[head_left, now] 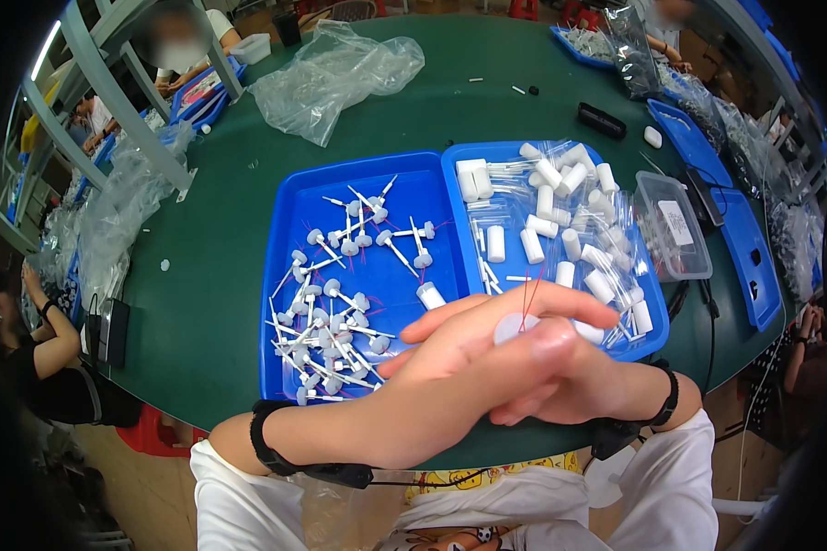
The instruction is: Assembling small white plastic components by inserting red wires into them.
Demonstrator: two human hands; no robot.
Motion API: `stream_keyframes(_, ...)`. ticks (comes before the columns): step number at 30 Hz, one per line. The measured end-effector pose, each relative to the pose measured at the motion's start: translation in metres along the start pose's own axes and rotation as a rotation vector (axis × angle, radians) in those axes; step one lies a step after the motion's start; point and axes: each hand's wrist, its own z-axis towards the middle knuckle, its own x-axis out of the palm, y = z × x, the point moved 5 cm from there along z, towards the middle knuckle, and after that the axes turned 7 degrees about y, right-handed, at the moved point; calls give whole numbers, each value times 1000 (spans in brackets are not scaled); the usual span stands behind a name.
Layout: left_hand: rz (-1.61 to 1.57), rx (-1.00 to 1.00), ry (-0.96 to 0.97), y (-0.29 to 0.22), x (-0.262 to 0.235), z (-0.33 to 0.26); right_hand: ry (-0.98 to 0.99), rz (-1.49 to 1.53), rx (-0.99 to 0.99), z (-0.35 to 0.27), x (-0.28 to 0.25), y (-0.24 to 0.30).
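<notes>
My left hand and my right hand are pressed together over the front of the two trays. Closed between them is a white round piece with thin red wires, the wires standing up. More white shows on the other side of a thumb; I cannot tell whether it is the same piece. The fingers overlap, and much of my right hand is hidden. Behind my left hand, the left blue tray holds several grey-headed white stems with red wires and one white cylinder.
The right blue tray holds several white cylinders, thin rods and clear plastic. Beside it stand a clear box and cables. Plastic bags lie farther back on the green table. Other people sit along its sides.
</notes>
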Motion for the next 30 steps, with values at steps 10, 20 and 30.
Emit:
stream_keyframes(10,219,-62,-63,3,-10,1,176,261,-226,11,4,-1)
stream_keyframes(20,-161,-138,-7,32,-66,36,13,379,-149,31,-63,0)
stream_keyframes(30,-153,-40,-32,41,-88,42,-122,278,-241,40,-83,9)
